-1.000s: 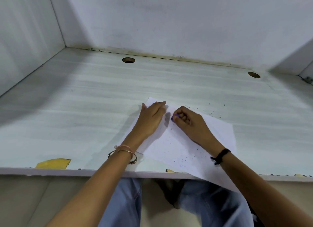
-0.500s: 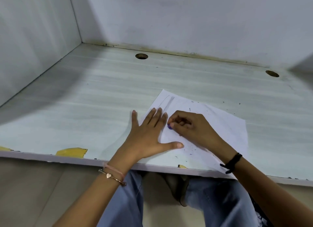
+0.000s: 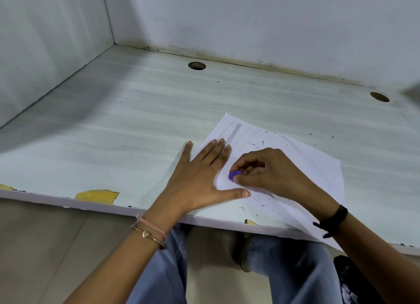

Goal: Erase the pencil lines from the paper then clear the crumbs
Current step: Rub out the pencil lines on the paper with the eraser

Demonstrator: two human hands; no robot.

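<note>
A white sheet of paper (image 3: 311,158) lies at an angle on the pale desk (image 3: 118,133), its near corner hanging over the front edge. Faint pencil lines (image 3: 231,131) show near its far corner. My left hand (image 3: 200,174) presses flat on the paper's left side, fingers spread and thumb stretched right. My right hand (image 3: 266,169) pinches a small purple eraser (image 3: 234,175) against the sheet, just right of my left fingers. Dark eraser crumbs (image 3: 261,201) are scattered on the paper below my hands and beyond them.
Two round cable holes (image 3: 196,65) (image 3: 379,96) sit near the back wall. Side and back walls enclose the desk. Yellow chipped patches (image 3: 96,196) mark the front edge. A few crumbs (image 3: 321,135) lie on the desk right of the paper. My knees are under the edge.
My left hand has spread flat and slid back toward the front edge. The right hand with the eraser has also drawn nearer along the sheet, uncovering the pencil lines at the far corner.
</note>
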